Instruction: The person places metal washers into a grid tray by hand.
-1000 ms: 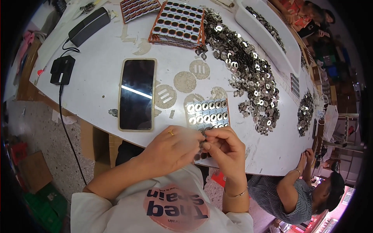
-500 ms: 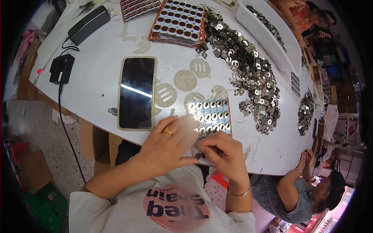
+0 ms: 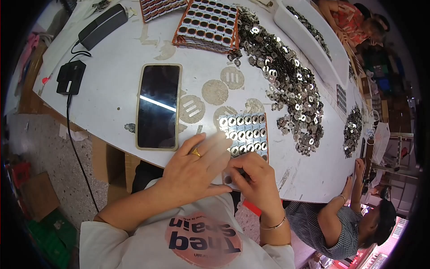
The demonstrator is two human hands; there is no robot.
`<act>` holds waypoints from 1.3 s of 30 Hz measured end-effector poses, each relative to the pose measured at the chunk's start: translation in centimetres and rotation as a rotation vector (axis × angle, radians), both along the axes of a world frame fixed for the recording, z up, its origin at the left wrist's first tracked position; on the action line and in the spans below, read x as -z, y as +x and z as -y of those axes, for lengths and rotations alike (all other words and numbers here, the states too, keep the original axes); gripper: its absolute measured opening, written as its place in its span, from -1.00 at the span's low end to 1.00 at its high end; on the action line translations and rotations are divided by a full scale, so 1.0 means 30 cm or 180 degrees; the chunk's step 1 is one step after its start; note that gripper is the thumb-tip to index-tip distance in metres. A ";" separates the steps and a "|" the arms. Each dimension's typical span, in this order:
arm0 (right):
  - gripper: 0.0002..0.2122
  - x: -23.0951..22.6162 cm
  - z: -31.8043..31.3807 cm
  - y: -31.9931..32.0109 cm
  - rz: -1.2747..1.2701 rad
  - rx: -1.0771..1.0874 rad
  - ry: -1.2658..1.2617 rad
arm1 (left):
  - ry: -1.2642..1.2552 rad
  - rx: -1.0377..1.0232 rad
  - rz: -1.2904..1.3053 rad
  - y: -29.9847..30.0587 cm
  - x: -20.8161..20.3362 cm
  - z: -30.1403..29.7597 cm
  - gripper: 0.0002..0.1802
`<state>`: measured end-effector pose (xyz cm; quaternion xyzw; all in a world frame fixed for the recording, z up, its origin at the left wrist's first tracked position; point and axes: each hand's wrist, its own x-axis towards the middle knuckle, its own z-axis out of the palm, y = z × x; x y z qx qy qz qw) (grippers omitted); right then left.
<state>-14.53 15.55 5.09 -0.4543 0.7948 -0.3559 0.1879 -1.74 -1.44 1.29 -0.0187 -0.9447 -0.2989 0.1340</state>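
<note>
A flat panel [image 3: 244, 133] with rows of silver discs with dark centres lies near the table's front edge. My left hand [image 3: 192, 166], a gold ring on one finger, rests along the panel's left side with fingers stretched out. Those fingertips are slightly blurred and cover part of the panel. Over the panel's near rows my right hand [image 3: 254, 179] is bent down, thumb and fingers curled together in a pinch. Whatever is between them is hidden. A dark round spot shows on the panel's near corner, between both hands.
Loose metal pieces [image 3: 298, 101] spread to the right, beside a white bin [image 3: 309, 38]. Stacked panels [image 3: 208, 24] stand at the back. Left lie a phone [image 3: 157, 105], a black adapter [image 3: 71, 77] with a cable, and a black case [image 3: 103, 27]. A co-worker [image 3: 333, 219] sits at right.
My right hand has shifted slightly left over the panel's near rows, still pinched. My left hand stays nearly in place. The co-worker's hands at right have moved apart.
</note>
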 end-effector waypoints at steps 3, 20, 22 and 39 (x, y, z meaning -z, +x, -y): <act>-0.83 0.005 0.000 0.000 -0.0106 -0.0017 -0.0068 | 0.0013 0.0003 -0.0012 -0.001 -0.003 0.003 -0.28; -0.76 0.011 -0.066 -0.005 0.0200 0.0316 -0.0255 | 0.0106 -0.0038 -0.0050 0.003 0.004 0.005 -0.34; -0.76 0.018 -0.077 -0.007 0.0516 0.0646 -0.0467 | -0.0057 0.0121 -0.0144 0.002 -0.002 0.009 -0.45; -0.77 -0.046 -0.061 -0.053 -0.0374 -0.0262 0.0208 | -0.0187 0.0108 -0.0223 0.003 -0.005 0.006 -0.54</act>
